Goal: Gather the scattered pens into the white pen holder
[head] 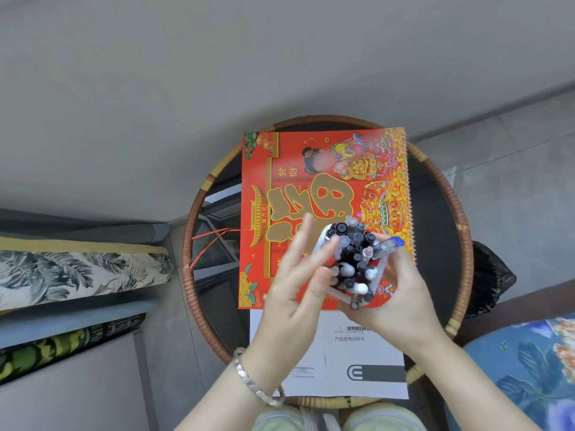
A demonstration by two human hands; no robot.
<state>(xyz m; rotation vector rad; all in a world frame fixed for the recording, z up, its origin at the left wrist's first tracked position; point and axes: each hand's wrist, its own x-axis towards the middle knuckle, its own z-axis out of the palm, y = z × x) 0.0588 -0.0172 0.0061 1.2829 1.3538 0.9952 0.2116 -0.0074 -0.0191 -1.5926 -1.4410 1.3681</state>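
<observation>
The white pen holder is lifted above the red calendar, packed with several black, grey and white pens whose caps point up at the camera. My right hand grips the holder from the right and below; a blue-capped pen lies along its fingers at the holder's upper right. My left hand is at the holder's left side with fingers straight and spread, its fingertips touching the pen caps and its thumb against the holder's side.
A red spiral-bound calendar and a white instruction booklet lie on a round dark table with a woven rattan rim. Patterned cushions sit at the left and lower right. A black bag is beyond the table's right edge.
</observation>
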